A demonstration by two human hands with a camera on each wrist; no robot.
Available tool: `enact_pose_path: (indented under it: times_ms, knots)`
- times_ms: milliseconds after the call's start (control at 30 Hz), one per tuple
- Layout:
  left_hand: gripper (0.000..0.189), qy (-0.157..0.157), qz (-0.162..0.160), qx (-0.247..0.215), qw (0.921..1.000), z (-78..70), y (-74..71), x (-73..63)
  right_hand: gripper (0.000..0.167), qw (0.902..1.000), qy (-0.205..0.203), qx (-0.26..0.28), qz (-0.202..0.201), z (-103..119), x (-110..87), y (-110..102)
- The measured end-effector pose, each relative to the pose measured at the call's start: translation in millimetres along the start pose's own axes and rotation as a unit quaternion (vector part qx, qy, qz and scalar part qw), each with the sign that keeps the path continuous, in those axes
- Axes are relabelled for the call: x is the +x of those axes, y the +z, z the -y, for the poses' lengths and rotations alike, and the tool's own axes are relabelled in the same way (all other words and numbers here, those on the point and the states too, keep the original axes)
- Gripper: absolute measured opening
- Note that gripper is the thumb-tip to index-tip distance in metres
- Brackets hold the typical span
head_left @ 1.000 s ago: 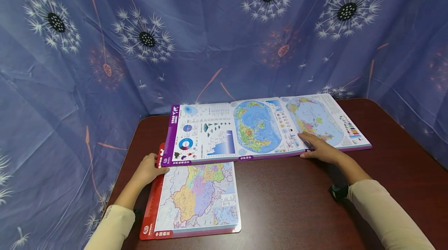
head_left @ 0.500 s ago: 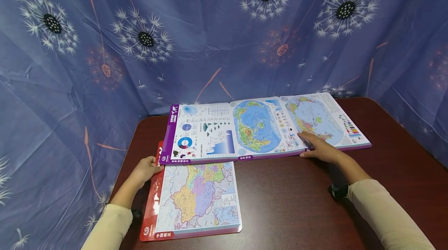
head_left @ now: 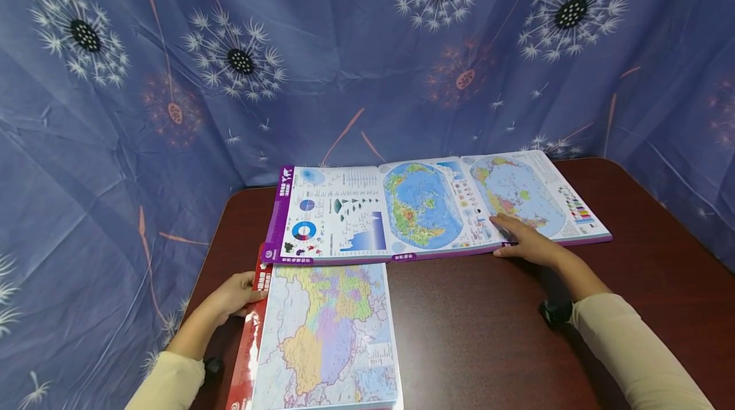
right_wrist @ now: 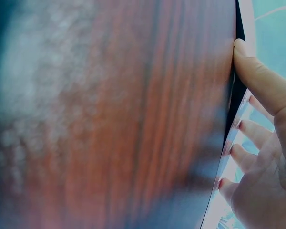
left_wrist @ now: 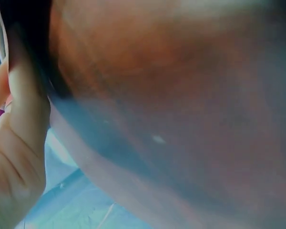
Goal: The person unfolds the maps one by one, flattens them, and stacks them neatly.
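Note:
A China map with a red border lies at the near left of the table, its far end under a purple-bordered world map. My left hand grips its red left edge, the thumb on top. Spread in three panels along the back of the table is the world map. My right hand rests on the near edge of its right part, fingers laid over the printed page. The right wrist view has the thumb at the map's edge and the fingertips against the page.
A dark reddish-brown table carries both maps. Behind it and to the sides hangs a blue curtain with dandelion prints, close to the table's back edge.
My left hand has drawn the China map toward me, so more of it shows from under the world map. The right hand stays in place on the world map.

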State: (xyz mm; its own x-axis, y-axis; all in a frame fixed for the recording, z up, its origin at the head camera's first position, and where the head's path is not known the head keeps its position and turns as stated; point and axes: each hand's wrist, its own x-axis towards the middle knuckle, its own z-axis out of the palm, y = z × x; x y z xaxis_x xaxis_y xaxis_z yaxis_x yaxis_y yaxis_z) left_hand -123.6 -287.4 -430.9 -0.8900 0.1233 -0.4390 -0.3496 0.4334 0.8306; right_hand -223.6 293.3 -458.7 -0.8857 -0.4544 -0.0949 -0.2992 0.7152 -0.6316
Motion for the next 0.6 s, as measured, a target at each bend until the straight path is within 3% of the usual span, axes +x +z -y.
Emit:
enact_pose_path:
  times_ms: [267,600]
  knots:
    - [0.044,0.008,0.085,-0.05,0.9951,10.8,-3.9,-17.8,0.082,1.0,0.004,-0.001,0.003,2.1,-0.6,-1.7]
    - [0.051,0.004,0.14,-0.105,0.9846,22.0,-10.4,-28.8,0.082,0.9999,0.011,-0.002,0.005,3.5,1.0,-2.8]
